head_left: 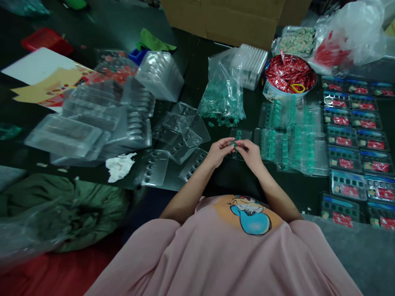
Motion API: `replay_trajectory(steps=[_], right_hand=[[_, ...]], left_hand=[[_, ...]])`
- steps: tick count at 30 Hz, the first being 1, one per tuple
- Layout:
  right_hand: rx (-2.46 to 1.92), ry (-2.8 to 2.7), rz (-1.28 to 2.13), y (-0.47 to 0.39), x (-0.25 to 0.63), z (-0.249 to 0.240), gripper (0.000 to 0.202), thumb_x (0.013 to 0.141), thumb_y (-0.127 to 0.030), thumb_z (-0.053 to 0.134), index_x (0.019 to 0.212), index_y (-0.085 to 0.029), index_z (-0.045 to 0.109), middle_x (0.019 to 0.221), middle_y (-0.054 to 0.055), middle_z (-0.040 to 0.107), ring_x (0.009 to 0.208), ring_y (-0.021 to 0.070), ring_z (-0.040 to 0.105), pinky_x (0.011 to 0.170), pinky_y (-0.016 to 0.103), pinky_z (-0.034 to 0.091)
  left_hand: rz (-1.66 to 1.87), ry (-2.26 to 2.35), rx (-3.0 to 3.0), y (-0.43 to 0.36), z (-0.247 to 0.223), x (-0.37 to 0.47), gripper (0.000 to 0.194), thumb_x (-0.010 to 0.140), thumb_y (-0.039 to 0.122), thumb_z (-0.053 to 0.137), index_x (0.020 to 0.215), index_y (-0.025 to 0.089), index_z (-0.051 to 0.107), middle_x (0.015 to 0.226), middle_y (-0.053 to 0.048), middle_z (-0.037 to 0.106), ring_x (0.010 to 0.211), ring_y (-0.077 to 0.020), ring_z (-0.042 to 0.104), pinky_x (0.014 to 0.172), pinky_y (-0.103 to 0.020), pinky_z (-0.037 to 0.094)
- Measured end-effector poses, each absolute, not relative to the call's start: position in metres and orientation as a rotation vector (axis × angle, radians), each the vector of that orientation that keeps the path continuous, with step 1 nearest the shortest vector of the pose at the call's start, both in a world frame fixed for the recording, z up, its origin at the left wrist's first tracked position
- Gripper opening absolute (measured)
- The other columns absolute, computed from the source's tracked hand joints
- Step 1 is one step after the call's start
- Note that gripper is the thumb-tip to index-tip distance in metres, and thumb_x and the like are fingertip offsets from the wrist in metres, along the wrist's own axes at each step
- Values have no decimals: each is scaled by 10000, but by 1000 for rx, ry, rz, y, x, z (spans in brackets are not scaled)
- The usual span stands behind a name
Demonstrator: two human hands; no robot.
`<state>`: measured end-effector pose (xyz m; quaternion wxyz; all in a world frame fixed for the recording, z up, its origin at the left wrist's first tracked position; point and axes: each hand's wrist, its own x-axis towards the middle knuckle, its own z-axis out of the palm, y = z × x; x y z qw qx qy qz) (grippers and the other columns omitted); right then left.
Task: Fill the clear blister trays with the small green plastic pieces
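Both my hands meet over a clear plastic tray (245, 135) on the dark table, right in front of me. My left hand (219, 152) pinches a small green translucent piece (233, 144) from the left. From the right, the fingertips of my right hand (250, 155) close on the same green piece. More green pieces sit in a row in that tray. Just beyond, a clear bag (224, 88) lies with its mouth toward me, and loose green pieces (228, 120) spill out of it. Right of my hands lie overlapping trays filled with green pieces (288, 142).
Stacked clear trays (89, 123) and a nested stack (160, 76) stand left. Loose trays (154, 166) lie nearer, beside a crumpled white scrap (119, 167). A round tin (277, 93) holds red packets. Rows of filled packs (344, 158) cover the right side. A cardboard box (225, 20) stands behind.
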<state>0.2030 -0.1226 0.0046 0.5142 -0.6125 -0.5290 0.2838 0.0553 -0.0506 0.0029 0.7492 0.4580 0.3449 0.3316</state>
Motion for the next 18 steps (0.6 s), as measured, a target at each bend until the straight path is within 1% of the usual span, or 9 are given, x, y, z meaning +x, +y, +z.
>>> replay_trajectory(steps=[4, 12, 15, 18], right_hand=[[-1503, -1339, 652, -123, 204, 7, 140, 875, -279, 587, 910, -227, 713, 900, 40, 697, 795, 175, 620, 759, 320, 498], [-1514, -1421, 665, -121, 201, 14, 179, 923, -295, 506, 869, -239, 667, 907, 60, 660, 862, 210, 585, 841, 354, 473], [-1524, -1438, 637, -121, 200, 15, 185, 926, -282, 486, 864, -232, 653, 902, 66, 656, 868, 212, 582, 844, 351, 466], [-1534, -1441, 607, -121, 197, 16, 180, 921, -267, 479, 851, -230, 641, 884, 64, 650, 869, 213, 580, 840, 347, 460]], left_hand=[[702, 754, 1023, -49, 5, 51, 461, 621, 353, 867, 1027, 169, 748, 784, -17, 683, 687, -106, 623, 675, -232, 492], [709, 768, 990, -48, 8, 46, 454, 625, 364, 864, 1014, 158, 750, 794, -23, 700, 691, -113, 636, 712, -263, 511], [729, 765, 964, -49, 6, 46, 454, 597, 354, 879, 989, 162, 754, 807, -26, 709, 692, -112, 642, 728, -268, 522], [746, 761, 923, -50, 3, 46, 444, 558, 335, 898, 945, 166, 759, 774, -16, 706, 681, -105, 645, 720, -253, 526]])
